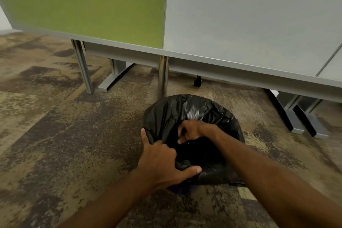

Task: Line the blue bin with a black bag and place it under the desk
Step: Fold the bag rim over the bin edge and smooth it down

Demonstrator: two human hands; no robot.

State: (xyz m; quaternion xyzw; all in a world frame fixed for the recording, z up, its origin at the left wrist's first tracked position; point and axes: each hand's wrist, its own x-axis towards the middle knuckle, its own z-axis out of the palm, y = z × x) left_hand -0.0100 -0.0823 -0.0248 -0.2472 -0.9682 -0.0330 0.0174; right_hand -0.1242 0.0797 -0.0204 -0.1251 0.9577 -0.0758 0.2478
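The round bin (182,189), almost wholly wrapped in a crinkled, glossy black plastic bag (187,111), stands on the mottled brown and tan carpet (55,135) directly ahead of the person and slightly right of centre, with only a sliver of its blue wall showing at the near bottom edge. Both hands are on it: the left hand (162,159) lies over the near-left rim with fingers spread and the thumb pressed down across the folded plastic, pinning the bag to the edge, while the right hand (190,131) reaches further in, over the mouth, with its fingers curled closed around a bunch of bag film. The pale grey desk (249,24) with the green fabric divider panel (83,2) lies beyond the bin, its front edge running from the left down toward the right, and the bin sits just short of that edge, touching or nearly touching the chrome round leg (162,77); I cannot tell which. So the open space beneath the top is straight ahead and a little to the right, between that leg and the 2 grey metal feet (303,118) at far right. As I judge it, the liner needs little more tucking, and the remaining move is a short push away from the body, which the left hand at the near rim is better placed to give.
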